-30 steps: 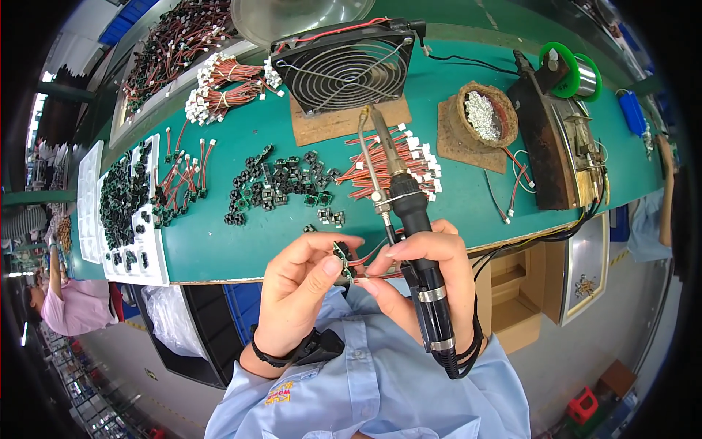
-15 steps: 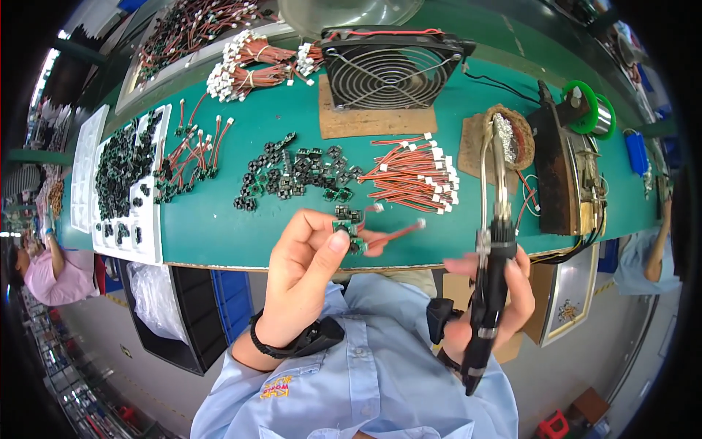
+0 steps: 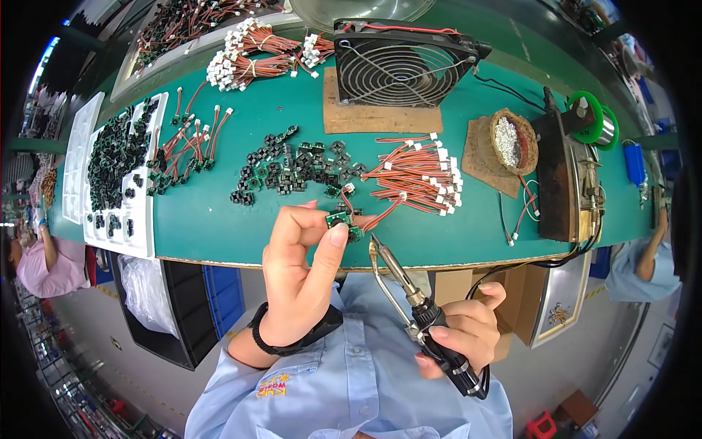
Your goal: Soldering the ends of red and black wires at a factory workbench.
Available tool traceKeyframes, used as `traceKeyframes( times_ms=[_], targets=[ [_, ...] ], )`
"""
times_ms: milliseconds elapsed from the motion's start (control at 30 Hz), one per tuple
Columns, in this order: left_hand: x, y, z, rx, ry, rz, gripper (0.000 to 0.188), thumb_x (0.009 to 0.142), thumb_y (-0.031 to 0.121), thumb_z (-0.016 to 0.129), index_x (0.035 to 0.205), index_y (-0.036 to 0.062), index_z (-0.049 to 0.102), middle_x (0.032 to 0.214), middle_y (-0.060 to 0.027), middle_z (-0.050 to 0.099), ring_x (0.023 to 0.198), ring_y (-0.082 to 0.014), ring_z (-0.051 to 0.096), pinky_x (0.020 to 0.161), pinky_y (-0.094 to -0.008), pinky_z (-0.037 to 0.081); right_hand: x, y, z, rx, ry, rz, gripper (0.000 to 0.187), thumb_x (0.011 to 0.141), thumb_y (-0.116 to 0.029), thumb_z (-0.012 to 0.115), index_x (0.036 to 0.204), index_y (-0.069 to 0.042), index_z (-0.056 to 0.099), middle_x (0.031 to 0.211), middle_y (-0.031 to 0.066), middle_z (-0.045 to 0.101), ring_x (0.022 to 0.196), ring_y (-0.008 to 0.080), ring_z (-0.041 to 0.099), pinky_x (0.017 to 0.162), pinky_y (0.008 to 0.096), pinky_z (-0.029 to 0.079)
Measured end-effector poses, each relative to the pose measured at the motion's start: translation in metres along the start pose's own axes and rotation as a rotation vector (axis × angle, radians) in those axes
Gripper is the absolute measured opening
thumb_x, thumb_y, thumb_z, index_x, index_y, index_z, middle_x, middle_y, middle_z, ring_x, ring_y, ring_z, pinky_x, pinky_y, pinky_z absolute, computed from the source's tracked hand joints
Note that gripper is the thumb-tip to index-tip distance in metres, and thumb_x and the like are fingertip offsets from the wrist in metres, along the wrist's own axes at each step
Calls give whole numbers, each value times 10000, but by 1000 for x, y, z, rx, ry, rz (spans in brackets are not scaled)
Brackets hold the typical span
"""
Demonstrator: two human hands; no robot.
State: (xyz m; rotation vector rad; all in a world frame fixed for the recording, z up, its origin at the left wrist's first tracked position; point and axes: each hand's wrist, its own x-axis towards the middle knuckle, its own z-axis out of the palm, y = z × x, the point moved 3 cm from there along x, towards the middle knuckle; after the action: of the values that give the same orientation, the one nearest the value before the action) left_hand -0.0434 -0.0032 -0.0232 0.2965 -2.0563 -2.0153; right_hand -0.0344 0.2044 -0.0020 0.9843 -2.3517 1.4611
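Note:
My left hand pinches small green circuit boards with black parts between thumb and fingers. Short red-and-black wires with white connectors stick out from them. My right hand is wrapped round a black-handled soldering iron with a thin metal tube along its barrel. The iron slants up and left. Its tip is close to the boards' right side, by a wire; whether it touches I cannot tell. Behind my hands lie a heap of loose boards and a pile of red-and-black wire leads.
A black fan stands on brown board at the back. To the right are a round dish of silvery bits, a metal soldering unit and a green solder spool. White trays with boards sit left, below bundled leads.
The soldering iron has swung down and left from in front of the dish, its tip now near the boards. My left hand still holds the boards, with the wires shifted slightly leftward.

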Motion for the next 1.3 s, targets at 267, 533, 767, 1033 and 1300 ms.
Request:
traceKeyframes(
  times_ms=[267,533,767,1033,1300],
  targets=[
    [-1,3,5,-38,37,-36,130,884,54,529,883,29,402,747,-53,642,669,-37,487,979,-361,283,1,1,3,12,-4,-8,342,589,-232,751,915,-180,659,596,-39,574,661,105,586,922,366,249],
    [-2,0,2,-25,13,-46,124,882,65,539,882,25,421,755,-62,653,671,-42,501,976,-360,288,0,1,2,-9,-14,-13,353,593,-224,745,931,-181,655,595,-35,580,665,110,589,917,368,258],
    [-2,-1,3,-65,25,-71,125,884,79,544,904,25,433,778,-57,658,713,-49,527,981,-363,284,1,2,2,-7,-18,-21,355,590,-218,747,930,-178,655,597,-34,582,666,112,590,913,369,262],
    [-2,-1,0,-54,-40,-73,116,898,80,517,937,20,425,881,-96,658,797,-79,560,941,-328,309,0,4,4,-24,18,-75,327,619,-288,718,893,-138,623,524,-11,534,583,145,545,866,426,269],
    [-1,3,4,-80,-4,-63,120,891,76,530,915,29,423,880,-93,674,757,-61,550,1002,-377,251,2,1,1,-2,-21,-16,353,580,-204,759,915,-170,655,626,-31,600,669,118,596,901,367,270]
  ],
)
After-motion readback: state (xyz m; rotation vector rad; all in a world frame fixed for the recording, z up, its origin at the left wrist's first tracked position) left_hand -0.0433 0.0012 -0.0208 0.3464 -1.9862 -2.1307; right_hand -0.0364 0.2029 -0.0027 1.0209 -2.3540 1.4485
